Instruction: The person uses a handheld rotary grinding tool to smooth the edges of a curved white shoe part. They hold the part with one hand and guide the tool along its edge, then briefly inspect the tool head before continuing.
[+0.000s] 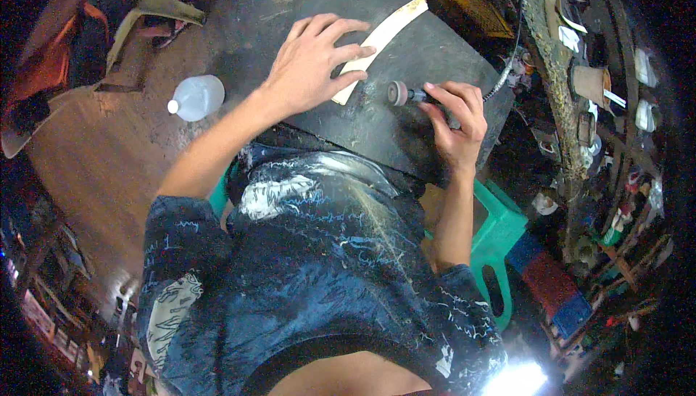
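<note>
Shirt point(312, 258), splayed left fingers point(353, 52) on strip point(384, 37), right fingers point(451, 93) round tool point(416, 96)

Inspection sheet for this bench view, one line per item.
Surface: dark board, scuffed.
Job's things: pale curved strip on the board; handheld tool, its round head apart from the strip.
Clutter: translucent bottle lying left of the board; mixed items crowd the far right.
Hands: left hand, fingers spread onto the strip; right hand grips the tool.
Cables: one cable beyond the right hand, rising along the board's right side.
Surroundings: green plastic seat; dim edges, details unclear.
</note>
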`<control>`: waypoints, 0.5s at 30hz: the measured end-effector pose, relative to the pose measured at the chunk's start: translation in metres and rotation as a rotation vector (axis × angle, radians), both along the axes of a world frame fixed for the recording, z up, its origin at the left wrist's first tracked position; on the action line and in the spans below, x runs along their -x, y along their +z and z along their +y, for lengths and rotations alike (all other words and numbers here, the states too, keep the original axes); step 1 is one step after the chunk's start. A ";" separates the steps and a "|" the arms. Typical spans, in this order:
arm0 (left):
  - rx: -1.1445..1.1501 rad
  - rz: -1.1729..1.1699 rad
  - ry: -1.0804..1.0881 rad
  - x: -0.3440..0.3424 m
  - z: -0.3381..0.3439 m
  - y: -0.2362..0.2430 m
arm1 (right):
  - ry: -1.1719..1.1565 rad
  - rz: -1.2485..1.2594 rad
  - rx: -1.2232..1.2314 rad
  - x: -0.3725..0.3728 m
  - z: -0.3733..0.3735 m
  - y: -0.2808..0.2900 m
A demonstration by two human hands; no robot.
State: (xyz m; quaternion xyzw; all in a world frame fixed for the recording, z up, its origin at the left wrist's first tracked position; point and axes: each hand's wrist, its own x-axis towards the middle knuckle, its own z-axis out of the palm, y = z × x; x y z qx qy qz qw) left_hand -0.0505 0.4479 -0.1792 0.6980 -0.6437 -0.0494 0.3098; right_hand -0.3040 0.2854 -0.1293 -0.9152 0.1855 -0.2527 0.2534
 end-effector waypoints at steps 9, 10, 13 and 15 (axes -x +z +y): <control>-0.139 -0.082 0.289 0.044 0.006 0.014 | -0.016 -0.063 0.047 0.001 -0.001 -0.005; -0.140 -0.027 0.307 0.044 0.005 0.014 | -0.011 -0.069 0.047 0.001 -0.001 -0.005; -0.173 0.146 0.326 0.039 0.000 0.018 | -0.005 -0.073 0.059 0.001 -0.004 -0.005; -0.173 0.341 0.379 0.029 -0.002 0.022 | -0.018 -0.069 0.073 0.000 -0.005 -0.005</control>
